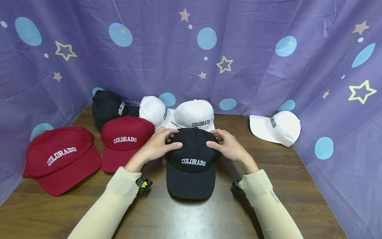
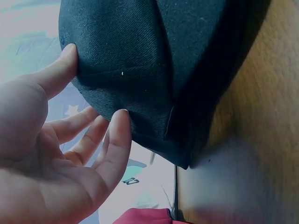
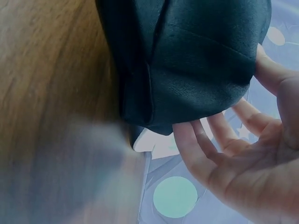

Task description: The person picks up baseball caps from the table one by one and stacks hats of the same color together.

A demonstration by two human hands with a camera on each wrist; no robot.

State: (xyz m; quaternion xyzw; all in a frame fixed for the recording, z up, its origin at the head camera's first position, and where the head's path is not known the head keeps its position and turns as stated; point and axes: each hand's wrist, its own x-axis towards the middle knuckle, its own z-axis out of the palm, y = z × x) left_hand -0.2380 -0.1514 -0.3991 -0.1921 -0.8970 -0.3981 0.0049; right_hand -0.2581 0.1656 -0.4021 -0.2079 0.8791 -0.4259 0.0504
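A black cap [image 1: 192, 159] with white COLORADO lettering sits upright at the middle of the table, its brim toward the near edge. My left hand [image 1: 158, 143] holds the left side of its crown, thumb on the front and fingers bent round the back. On the other side my right hand [image 1: 229, 146] holds the crown the same way. In the left wrist view the thumb and fingertips of the left hand [image 2: 70, 140] touch the black cloth [image 2: 121, 70]. The right wrist view has the right hand [image 3: 243, 144] against the cap's side [image 3: 201, 70].
Two red caps [image 1: 64, 159] [image 1: 126, 139] lie on the left of the wooden table [image 1: 283, 186]. Behind are another black cap [image 1: 105, 108] and two white caps [image 1: 153, 111] [image 1: 194, 114]. One more white cap [image 1: 285, 127] lies at the right, by the purple curtain [image 1: 247, 76].
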